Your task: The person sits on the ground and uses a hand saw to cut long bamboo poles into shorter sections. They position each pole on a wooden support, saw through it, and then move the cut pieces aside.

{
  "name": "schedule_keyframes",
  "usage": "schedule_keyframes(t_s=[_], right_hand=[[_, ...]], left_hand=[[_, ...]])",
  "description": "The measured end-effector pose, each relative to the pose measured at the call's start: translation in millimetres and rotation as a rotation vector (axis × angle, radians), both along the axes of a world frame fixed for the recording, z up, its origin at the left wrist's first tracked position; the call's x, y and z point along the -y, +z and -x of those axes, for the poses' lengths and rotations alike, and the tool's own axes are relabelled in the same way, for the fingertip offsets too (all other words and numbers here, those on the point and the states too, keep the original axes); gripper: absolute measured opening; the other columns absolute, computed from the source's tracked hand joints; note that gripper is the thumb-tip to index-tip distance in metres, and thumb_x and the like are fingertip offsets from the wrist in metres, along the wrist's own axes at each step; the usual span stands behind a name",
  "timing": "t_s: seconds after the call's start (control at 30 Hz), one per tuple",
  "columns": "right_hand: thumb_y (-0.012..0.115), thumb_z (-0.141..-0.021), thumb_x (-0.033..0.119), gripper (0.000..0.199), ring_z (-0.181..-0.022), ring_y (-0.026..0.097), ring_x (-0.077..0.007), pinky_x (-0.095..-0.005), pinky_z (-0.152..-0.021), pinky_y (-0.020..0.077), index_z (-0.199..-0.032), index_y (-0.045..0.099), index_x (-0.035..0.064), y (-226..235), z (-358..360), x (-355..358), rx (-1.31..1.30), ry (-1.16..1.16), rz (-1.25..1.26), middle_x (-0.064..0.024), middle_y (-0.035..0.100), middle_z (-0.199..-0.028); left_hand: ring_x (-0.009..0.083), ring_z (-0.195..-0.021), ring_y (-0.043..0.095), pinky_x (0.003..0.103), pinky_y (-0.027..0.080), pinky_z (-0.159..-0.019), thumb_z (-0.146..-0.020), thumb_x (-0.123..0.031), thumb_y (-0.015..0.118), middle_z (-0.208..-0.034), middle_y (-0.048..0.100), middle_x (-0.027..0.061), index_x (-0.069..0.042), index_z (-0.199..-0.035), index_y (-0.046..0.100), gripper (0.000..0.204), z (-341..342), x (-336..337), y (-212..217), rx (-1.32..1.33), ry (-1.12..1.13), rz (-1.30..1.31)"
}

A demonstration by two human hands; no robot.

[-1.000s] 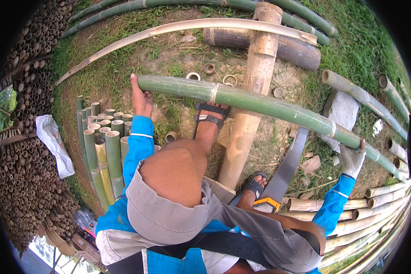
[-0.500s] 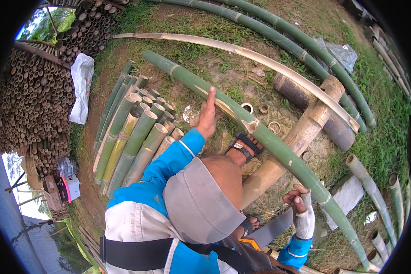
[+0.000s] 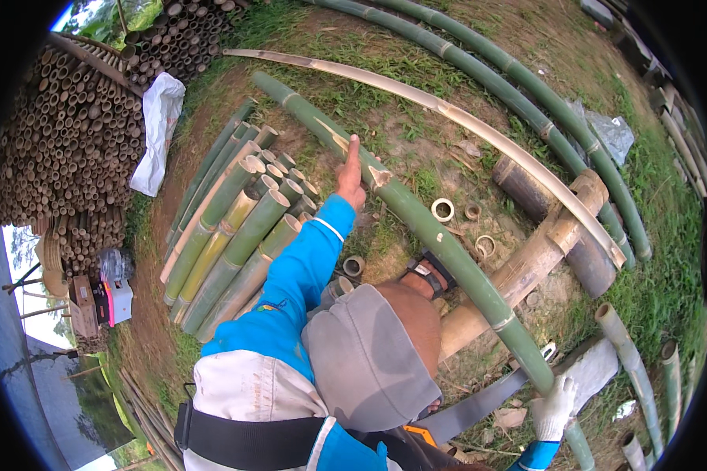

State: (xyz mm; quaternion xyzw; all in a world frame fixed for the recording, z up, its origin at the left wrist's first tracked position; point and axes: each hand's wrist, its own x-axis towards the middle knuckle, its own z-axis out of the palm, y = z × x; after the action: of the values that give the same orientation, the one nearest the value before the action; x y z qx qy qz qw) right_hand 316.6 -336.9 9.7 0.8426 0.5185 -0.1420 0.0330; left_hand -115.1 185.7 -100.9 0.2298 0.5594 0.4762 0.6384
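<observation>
Both hands on one long green bamboo pole (image 3: 440,243), lying across a tan log rest (image 3: 526,267)

Smooth round pole, pale scrape near the bare left hand (image 3: 352,177), fingers flat on it; gloved right hand (image 3: 554,408) wraps its lower end beside a grey saw blade (image 3: 479,404).

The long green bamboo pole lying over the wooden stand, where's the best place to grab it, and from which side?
Probably grip the green bamboo pole on its smooth stretch between the left hand and the wooden stand, coming from above. It lies nearly flat and round, so fingers can wrap over it; avoid the chipped pale patch near that hand.
</observation>
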Motion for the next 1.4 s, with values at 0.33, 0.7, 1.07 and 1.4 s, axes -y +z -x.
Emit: schedule_keyframes(t_s=[0.33,0.7,1.07,1.4], right_hand=[[0.088,-0.081,0.013,0.074,-0.11,0.059,-0.0433,-0.0541,-0.098,0.0471,-0.149,0.06,0.0063,39.2,100.9,-136.3,-0.251,0.231,-0.361,-0.0211,0.063,-0.12],[0.087,-0.07,0.013,0.059,-0.111,0.058,-0.0516,-0.0583,-0.097,0.0489,-0.122,0.062,-0.0005,-25.6,16.1,61.3,-0.103,0.028,0.069,-0.0264,0.06,-0.114],[0.089,-0.077,0.014,0.074,-0.109,0.061,-0.0457,-0.0553,-0.097,0.0498,-0.145,0.061,0.008,12.4,120.3,-209.3,-0.157,0.39,-0.425,-0.0235,0.062,-0.115],[0.081,-0.086,0.012,0.082,-0.15,0.045,-0.0425,-0.0574,-0.122,0.0393,-0.161,0.047,0.0126,23.9,-38.0,-261.3,0.371,0.294,-0.352,-0.0194,0.054,-0.152]], left_hand=[[0.0299,-0.111,0.065,0.054,0.056,-0.101,-0.093,-0.072,0.075,-0.119,0.06,0.0113,-0.008,-0.135,0.051,0.08,-34.6,107.6,-7.9,0.026,-0.078,0.19],[0.0304,-0.091,0.068,0.053,0.062,-0.083,-0.089,-0.056,0.088,-0.105,0.06,0.0121,-0.014,-0.136,0.046,0.076,-32.7,83.3,-12.7,0.279,0.067,0.311],[0.0363,-0.142,0.05,0.055,0.039,-0.123,-0.103,-0.066,0.064,-0.146,0.055,0.0198,-0.008,-0.163,0.034,0.089,33.3,-11.5,29.2,0.005,-0.012,-0.213],[0.0307,-0.118,0.071,0.052,0.058,-0.106,-0.106,-0.051,0.069,-0.124,0.069,0.0151,-0.003,-0.141,0.049,0.063,-19.4,50.6,6.3,0.224,-0.192,0.001]])
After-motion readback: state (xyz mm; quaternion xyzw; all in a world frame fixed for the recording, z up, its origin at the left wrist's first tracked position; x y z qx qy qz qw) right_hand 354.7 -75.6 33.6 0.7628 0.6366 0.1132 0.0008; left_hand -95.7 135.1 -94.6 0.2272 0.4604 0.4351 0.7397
